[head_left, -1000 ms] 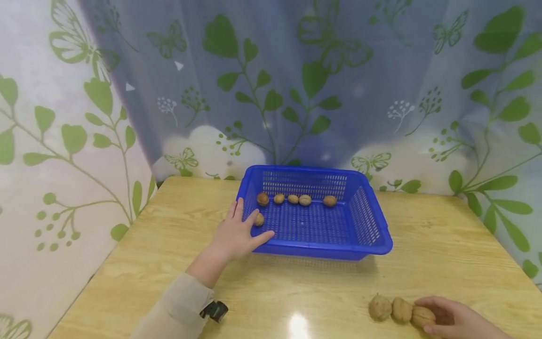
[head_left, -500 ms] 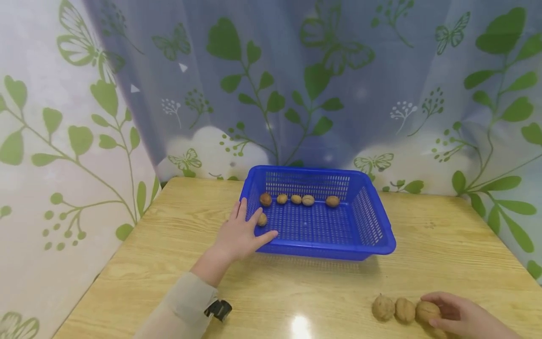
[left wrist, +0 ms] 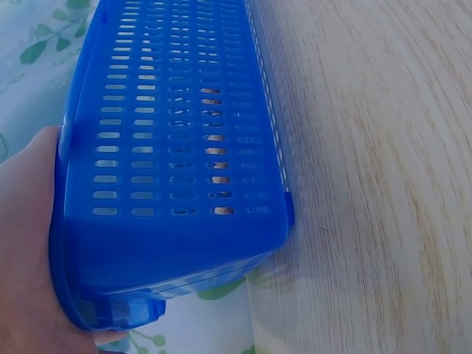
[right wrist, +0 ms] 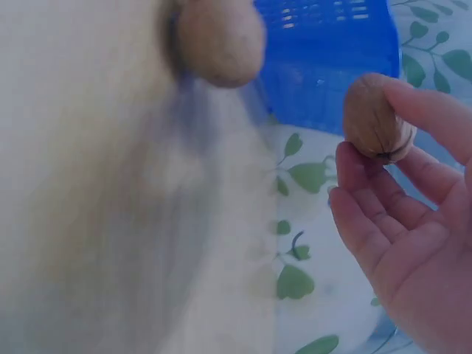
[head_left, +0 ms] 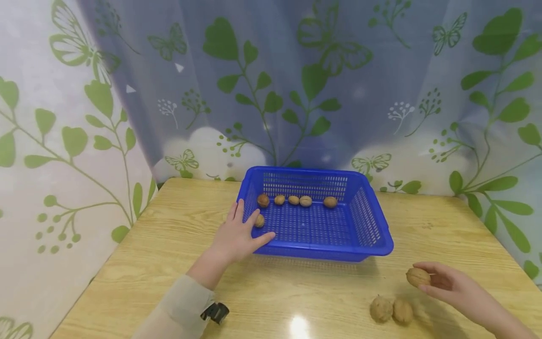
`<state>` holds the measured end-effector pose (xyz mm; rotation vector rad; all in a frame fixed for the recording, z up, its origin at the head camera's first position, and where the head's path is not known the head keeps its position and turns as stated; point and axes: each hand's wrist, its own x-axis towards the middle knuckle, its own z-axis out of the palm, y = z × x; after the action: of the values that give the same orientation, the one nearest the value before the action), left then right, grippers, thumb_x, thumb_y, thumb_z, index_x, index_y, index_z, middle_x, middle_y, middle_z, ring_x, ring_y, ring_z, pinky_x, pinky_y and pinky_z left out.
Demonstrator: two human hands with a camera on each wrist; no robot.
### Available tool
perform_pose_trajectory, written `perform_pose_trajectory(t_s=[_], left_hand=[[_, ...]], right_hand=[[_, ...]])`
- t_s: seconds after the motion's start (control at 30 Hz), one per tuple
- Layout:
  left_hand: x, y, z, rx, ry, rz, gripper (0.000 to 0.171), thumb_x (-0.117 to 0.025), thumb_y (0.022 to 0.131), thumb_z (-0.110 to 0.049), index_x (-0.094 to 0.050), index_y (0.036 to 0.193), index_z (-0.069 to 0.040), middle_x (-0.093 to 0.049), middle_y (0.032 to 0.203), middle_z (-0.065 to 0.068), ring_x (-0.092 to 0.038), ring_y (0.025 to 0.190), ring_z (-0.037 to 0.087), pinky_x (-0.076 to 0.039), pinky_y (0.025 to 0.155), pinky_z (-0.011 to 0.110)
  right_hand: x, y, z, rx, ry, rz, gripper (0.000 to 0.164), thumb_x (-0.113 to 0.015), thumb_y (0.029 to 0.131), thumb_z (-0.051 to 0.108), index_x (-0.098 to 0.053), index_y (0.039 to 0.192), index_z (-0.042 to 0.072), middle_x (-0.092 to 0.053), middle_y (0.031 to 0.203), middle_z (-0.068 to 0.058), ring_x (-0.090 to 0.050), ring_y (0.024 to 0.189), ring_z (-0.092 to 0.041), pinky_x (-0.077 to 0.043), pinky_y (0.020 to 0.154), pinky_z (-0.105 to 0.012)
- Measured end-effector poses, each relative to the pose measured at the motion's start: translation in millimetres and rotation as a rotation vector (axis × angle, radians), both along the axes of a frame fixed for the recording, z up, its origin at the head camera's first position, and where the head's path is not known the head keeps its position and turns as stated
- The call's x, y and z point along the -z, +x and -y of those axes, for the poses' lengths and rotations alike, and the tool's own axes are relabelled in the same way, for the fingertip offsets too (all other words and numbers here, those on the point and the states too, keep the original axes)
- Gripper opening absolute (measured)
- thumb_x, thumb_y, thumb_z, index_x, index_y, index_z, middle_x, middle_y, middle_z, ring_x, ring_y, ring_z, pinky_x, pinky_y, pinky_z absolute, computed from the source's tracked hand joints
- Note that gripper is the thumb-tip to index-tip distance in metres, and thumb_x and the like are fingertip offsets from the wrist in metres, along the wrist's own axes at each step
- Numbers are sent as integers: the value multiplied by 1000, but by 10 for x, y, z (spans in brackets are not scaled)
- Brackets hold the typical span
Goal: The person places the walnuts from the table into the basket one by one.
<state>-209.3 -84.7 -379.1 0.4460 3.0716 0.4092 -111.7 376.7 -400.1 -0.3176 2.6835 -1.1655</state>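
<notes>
My right hand pinches a walnut between thumb and fingers, above the table and to the right of a blue plastic basket. The right wrist view shows the same walnut held at the fingertips. Two other walnuts, a rounder one and one touching it, lie on the table just in front of that hand. On the basket's near left corner rests my left hand, fingers spread over the rim. Inside the basket, several nuts sit along the back, and one walnut lies near the left hand.
The wooden table carries the basket towards its back edge. Behind it hangs a blue and white curtain with printed leaves and butterflies. A dark band is worn at the left sleeve.
My right hand has lifted the rightmost walnut of the row off the table and moved it up, towards the basket. The left hand stays on the basket's corner.
</notes>
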Motion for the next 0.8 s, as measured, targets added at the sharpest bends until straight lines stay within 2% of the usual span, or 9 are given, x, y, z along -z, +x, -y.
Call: perform_pose_trajectory(t_s=[0.1,0.23,0.33,0.4,0.47,0.57,0.7,0.77,0.8], left_hand=[[-2,1,10,2,-3,6,88,-32,83,-76,-33,146,-15,-3,153,24,1,140,36,-29,102,55],[-22,10,13,8,-11,1,87,-32,83,-76,-33,146,-16,-4,152,24,2,140,37,-28,103,54],[-39,20,9,10,-8,-6,86,-34,84,-75,-34,146,-15,-5,152,25,1,140,37,-29,103,54],[-27,12,0,7,-7,-4,86,-34,84,-75,-34,146,-15,-4,152,24,2,140,37,-28,103,54],[-19,10,0,7,-3,-6,86,-35,84,-74,-35,146,-14,-4,152,24,2,140,37,-28,103,54],[6,1,9,8,3,-7,87,-35,83,-75,-35,145,-14,-4,152,25,1,140,38,-28,103,54],[27,-11,15,11,11,-7,88,-33,83,-76,-34,146,-14,-3,152,25,1,139,39,-28,102,55],[34,-16,12,12,9,-7,89,-32,83,-77,-34,146,-14,-2,152,25,0,139,39,-29,102,56],[34,-17,7,12,8,-9,89,-32,83,-76,-34,146,-14,-3,152,25,0,139,39,-29,102,57]], right_hand=[[-86,-63,72,42,3,-12,49,-57,94,20,-43,134,-6,-51,127,-22,-50,96,9,-50,73,-23],[-206,-154,155,107,40,-51,53,-55,95,27,-40,137,-3,-47,130,-27,-54,104,-9,-50,75,-30],[-300,-231,209,148,37,-64,58,-53,96,32,-36,140,-1,-45,133,-28,-52,105,-5,-48,79,-38],[-360,-274,246,159,23,-67,60,-52,96,35,-34,142,1,-44,134,-27,-53,108,-9,-47,83,-43],[-420,-314,302,159,7,-66,62,-52,95,37,-34,142,1,-41,137,-26,-52,114,-18,-45,86,-49],[-494,-399,398,135,-1,-82,61,-52,95,38,-35,142,2,-44,136,-23,-48,119,-32,-45,87,-45],[-589,-582,512,89,-31,-109,58,-53,95,35,-38,140,1,-52,129,-18,-54,109,-9,-46,86,-35],[-648,-679,571,71,-74,-98,58,-54,95,34,-38,139,0,-52,128,-18,-54,110,-11,-43,91,-41],[-680,-725,604,65,-90,-92,59,-54,95,34,-38,139,0,-51,129,-19,-53,113,-17,-42,93,-45]])
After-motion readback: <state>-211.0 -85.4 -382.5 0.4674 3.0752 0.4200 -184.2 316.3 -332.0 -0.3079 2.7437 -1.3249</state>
